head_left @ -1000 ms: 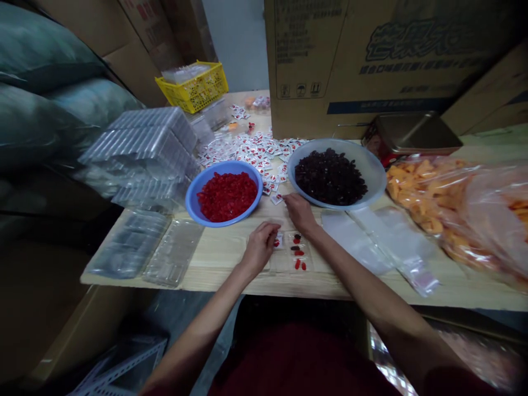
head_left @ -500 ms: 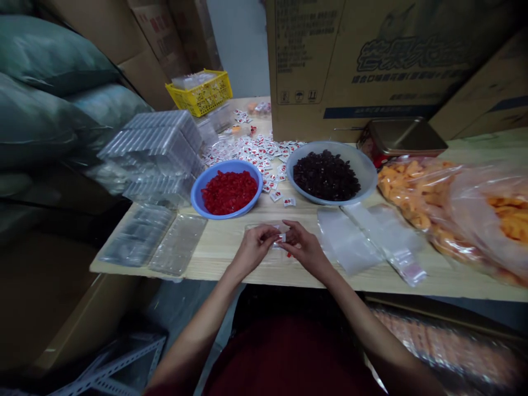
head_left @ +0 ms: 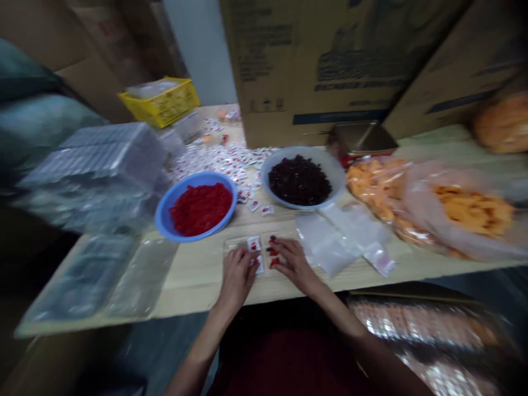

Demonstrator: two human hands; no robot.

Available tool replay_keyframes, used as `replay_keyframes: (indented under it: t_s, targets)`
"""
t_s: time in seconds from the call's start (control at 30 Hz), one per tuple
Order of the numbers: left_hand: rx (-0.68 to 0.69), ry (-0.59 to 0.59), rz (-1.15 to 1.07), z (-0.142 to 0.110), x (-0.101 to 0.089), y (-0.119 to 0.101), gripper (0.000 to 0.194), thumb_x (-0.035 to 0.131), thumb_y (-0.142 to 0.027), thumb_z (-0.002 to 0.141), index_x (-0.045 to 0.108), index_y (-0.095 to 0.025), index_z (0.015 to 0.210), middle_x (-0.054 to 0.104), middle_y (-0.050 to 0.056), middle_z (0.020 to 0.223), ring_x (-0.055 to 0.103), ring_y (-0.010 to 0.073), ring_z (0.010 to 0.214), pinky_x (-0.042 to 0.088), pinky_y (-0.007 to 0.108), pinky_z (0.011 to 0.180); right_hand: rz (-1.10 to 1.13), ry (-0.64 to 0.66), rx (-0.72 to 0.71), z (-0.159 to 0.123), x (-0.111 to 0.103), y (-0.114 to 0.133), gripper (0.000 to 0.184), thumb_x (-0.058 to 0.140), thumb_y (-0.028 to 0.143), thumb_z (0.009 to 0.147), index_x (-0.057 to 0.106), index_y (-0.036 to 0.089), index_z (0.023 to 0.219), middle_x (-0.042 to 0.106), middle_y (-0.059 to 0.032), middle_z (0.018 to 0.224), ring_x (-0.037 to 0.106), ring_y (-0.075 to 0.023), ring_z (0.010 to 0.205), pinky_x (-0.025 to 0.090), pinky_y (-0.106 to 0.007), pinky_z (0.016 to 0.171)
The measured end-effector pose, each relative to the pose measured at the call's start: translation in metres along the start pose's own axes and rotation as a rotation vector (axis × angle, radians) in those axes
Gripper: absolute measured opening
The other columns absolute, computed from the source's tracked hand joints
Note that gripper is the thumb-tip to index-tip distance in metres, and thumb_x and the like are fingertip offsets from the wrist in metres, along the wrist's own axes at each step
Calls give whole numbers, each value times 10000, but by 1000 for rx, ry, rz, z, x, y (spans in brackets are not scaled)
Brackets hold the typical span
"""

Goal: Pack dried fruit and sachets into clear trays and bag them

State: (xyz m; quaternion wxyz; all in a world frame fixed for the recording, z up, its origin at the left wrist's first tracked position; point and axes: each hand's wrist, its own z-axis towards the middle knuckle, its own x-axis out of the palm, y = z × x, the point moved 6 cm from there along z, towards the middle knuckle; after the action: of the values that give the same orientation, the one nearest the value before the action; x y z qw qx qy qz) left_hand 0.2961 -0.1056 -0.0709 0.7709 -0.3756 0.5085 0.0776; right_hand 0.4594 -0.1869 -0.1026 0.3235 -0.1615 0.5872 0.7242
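Note:
My left hand (head_left: pixel 236 279) rests on the near edge of a clear plastic tray (head_left: pixel 243 245), its fingertips beside a white-and-red sachet (head_left: pixel 259 265). Another such sachet (head_left: pixel 254 243) lies just beyond it. My right hand (head_left: pixel 295 264) sits with its fingers next to dark and red dried fruit pieces (head_left: pixel 273 256) in the same tray. Behind are a blue bowl (head_left: pixel 163 215) of red dried fruit (head_left: pixel 201 209) and a grey-blue bowl (head_left: pixel 289 149) of dark dried fruit (head_left: pixel 300 180). Two loose sachets (head_left: pixel 260 208) lie between the bowls and the tray.
Many sachets (head_left: pixel 220 161) are strewn behind the bowls on the wooden table (head_left: pixel 193 280). Clear bags (head_left: pixel 325 245) and bags of orange dried fruit (head_left: pixel 466 212) lie right. Stacked clear trays (head_left: pixel 99 170) stand left. A cardboard box (head_left: pixel 309 71) walls the back.
My hands, together on a small sachet half a second ago, have moved apart and lowered onto the tray. The whole view has swung, shifting the table and bowls left.

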Motion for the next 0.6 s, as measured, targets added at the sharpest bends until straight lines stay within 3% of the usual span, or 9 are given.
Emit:
replay_keyframes:
  t_s: [0.13, 0.23, 0.27, 0.33, 0.4, 0.47, 0.5, 0.53, 0.6]
  targets:
    - [46, -72, 36, 4, 2, 12, 258, 554, -409, 927, 622, -207, 1072, 634, 91, 1045, 572, 264, 970, 443, 418, 861, -12, -49, 6, 2, -11, 13, 822, 803, 519, 725, 483, 288, 1446, 544, -113, 1373, 476, -267, 1286, 394, -441, 1093]
    - [79, -151, 47, 8, -7, 17, 365, 528, -474, 923, 590, -192, 1145, 634, 114, 1115, 578, 291, 1033, 442, 450, 910, -88, -119, -35, -7, -58, 36, 823, 770, 556, 747, 454, 304, 1465, 474, -106, 1466, 424, -268, 1353, 376, -440, 1116]
    - [87, -180, 51, 8, -13, 16, 378, 509, -482, 926, 586, -188, 1152, 636, 119, 1125, 579, 297, 1047, 440, 461, 929, -122, -184, -41, -15, -86, 42, 721, 727, 519, 816, 465, 312, 1455, 467, -94, 1479, 422, -259, 1360, 381, -438, 1112]
    - [77, -249, 63, 7, -29, 12, 379, 477, -487, 932, 589, -189, 1138, 643, 119, 1120, 588, 300, 1052, 437, 472, 964, -227, -420, -9, -37, -162, 41, 456, 610, 370, 943, 536, 306, 1388, 531, -82, 1425, 475, -238, 1316, 410, -433, 1082]
    - [42, -318, 75, 6, -45, 6, 378, 467, -492, 928, 597, -191, 1116, 649, 116, 1098, 597, 297, 1045, 438, 471, 990, -386, -732, 105, -68, -252, 17, 299, 567, 301, 957, 637, 259, 1245, 650, -87, 1248, 572, -238, 1193, 437, -439, 1040]
    - [8, -363, 86, 7, -57, -1, 389, 466, -501, 922, 604, -188, 1106, 649, 119, 1094, 598, 303, 1050, 438, 473, 1009, -588, -947, 360, -95, -334, -29, 292, 492, 285, 968, 659, 165, 1176, 681, -130, 1153, 626, -242, 1068, 486, -416, 948]
    - [-2, -373, 90, 8, -61, -5, 392, 466, -505, 919, 607, -187, 1099, 649, 121, 1095, 597, 306, 1053, 438, 475, 1014, -705, -942, 559, -104, -367, -58, 314, 464, 258, 962, 657, 125, 1171, 680, -153, 1148, 630, -246, 1044, 492, -407, 924]
    - [-6, -374, 94, 9, -62, -8, 394, 465, -510, 916, 610, -188, 1090, 648, 122, 1094, 596, 309, 1049, 440, 477, 1011, -803, -830, 775, -109, -393, -90, 318, 466, 236, 946, 661, 115, 1166, 683, -156, 1154, 628, -247, 1049, 487, -398, 925]
    - [-9, -363, 93, 13, -61, -11, 403, 455, -522, 912, 610, -192, 1084, 646, 121, 1092, 594, 310, 1035, 448, 479, 993, -822, -736, 938, -111, -427, -138, 226, 563, 203, 887, 709, 80, 1008, 712, -173, 1021, 650, -271, 968, 500, -406, 876]
